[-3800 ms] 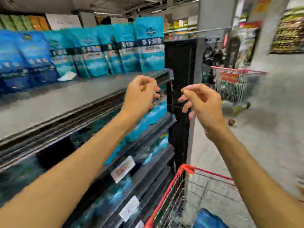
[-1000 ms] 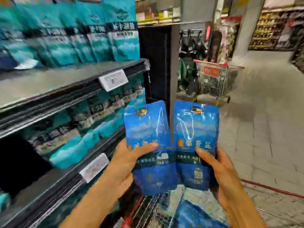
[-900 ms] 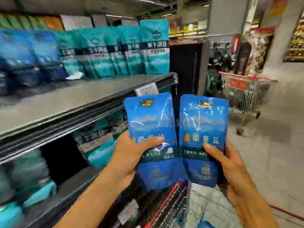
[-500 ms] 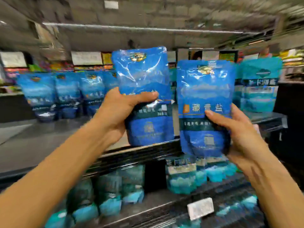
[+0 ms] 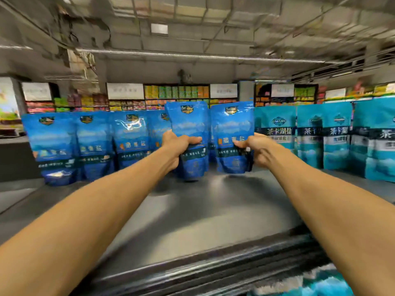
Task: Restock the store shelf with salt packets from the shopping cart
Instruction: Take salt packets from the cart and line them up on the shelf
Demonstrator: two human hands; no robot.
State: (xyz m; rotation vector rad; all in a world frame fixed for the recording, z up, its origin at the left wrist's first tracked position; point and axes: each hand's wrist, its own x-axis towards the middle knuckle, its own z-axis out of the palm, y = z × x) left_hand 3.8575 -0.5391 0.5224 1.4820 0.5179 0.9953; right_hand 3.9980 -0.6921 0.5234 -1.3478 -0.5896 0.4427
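Both arms reach far over the grey top shelf [image 5: 192, 210]. My left hand [image 5: 178, 147] grips an upright blue salt packet [image 5: 188, 124] around its middle. Beside it my right hand [image 5: 256, 150] grips a second blue salt packet [image 5: 232, 124], also upright. The bottoms of both packets are at or just above the shelf surface near the back row. A row of matching blue salt packets [image 5: 92, 144] stands to the left of them. The shopping cart is out of view.
Teal salt packets [image 5: 333, 137] of another brand stand in a row at the right back of the shelf. The shelf's dark front edge [image 5: 203, 272] runs below my arms. More teal packets [image 5: 320, 285] show on the shelf below. Distant shelves hold colourful goods.
I lifted two blue packets from cart height up to the top shelf and pushed them forward to the back row. The view turned from the aisle to face the shelf.
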